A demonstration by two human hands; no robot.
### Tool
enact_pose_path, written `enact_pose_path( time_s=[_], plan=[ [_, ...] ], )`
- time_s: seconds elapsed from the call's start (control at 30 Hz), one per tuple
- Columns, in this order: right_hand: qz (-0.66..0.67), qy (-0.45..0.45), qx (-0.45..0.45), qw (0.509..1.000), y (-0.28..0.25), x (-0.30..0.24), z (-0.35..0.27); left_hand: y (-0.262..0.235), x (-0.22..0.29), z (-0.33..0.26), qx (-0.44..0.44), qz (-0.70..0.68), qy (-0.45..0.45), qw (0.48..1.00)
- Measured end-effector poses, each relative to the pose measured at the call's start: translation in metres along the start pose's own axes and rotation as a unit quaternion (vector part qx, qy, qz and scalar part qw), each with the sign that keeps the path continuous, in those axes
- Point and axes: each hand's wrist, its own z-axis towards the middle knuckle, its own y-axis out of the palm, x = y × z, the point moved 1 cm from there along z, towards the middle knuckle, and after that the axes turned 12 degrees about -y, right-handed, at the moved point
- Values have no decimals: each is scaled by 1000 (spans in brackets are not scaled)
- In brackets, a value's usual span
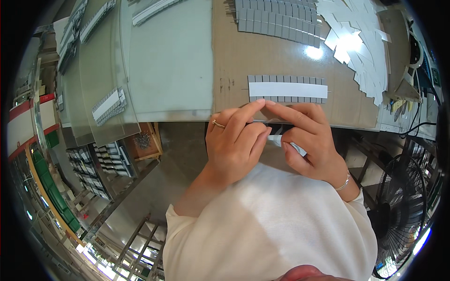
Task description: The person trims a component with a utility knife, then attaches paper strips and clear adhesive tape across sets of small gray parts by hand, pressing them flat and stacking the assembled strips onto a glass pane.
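A row of narrow grey tiles [287, 99] with a white paper strip [286, 89] along its middle lies on the brown board. Just at its near edge, the stretched index fingertips of my left hand [234, 140] and my right hand [309, 136] meet. Both thumbs stand apart from the index fingers, and the left hand's other fingers bend inward. No held object shows in either hand. Below and between the hands is a small white and bluish piece [276, 139], partly hidden; I cannot tell what it is.
More grey tile rows [279, 23] lie at the far side of the brown board [262, 51]. Loose white strips [370, 56] are heaped at the right. Glass sheets [93, 70] with another tile row [110, 105] sit at the left. A black fan [401, 206] stands at lower right.
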Motion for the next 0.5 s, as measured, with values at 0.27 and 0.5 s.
enact_pose_path(
  time_s=[0.27, 0.5],
  plan=[
    [18, 26, -15, 999, -1, 0, 0, 0, -1, 0, -5, -16, -9, 1000],
    [26, 35, -19, 999, -2, 0, 1, -1, -3, 0, -5, -29, -11, 1000]
  ],
)
